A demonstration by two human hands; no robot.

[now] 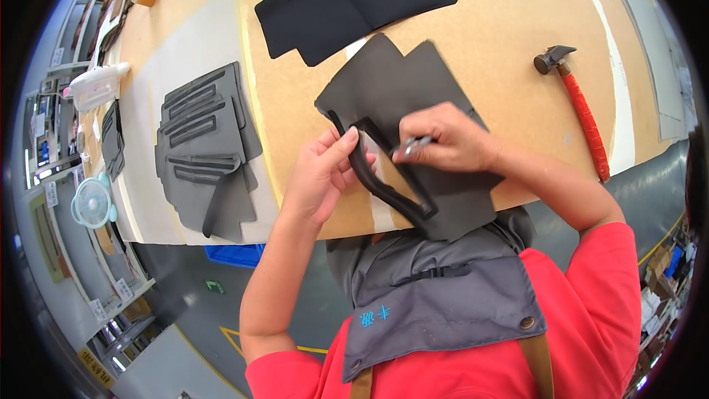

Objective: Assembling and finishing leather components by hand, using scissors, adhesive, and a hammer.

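A dark grey flat panel (380,74) with a notched far edge lies at the table's front, partly over the edge. On it is a long rectangular opening bordered by black strips (384,191), through which the tan table shows. My left hand (323,170) pinches the black strip along the opening's left side between thumb and fingers, lifting it a little. Across the opening, my right hand (447,137) is closed around a small silver metal tool (419,145), held close to the right-hand strip. The fingers cover most of that tool, so its kind is unclear.
Grey panels with strip-edged slots (240,177) are stacked at the left. Black notched pieces (354,7) lie at the far side. A red-handled hammer (583,114) rests at the right. A white bottle (98,87) and a small fan (92,202) stand along the left edge.
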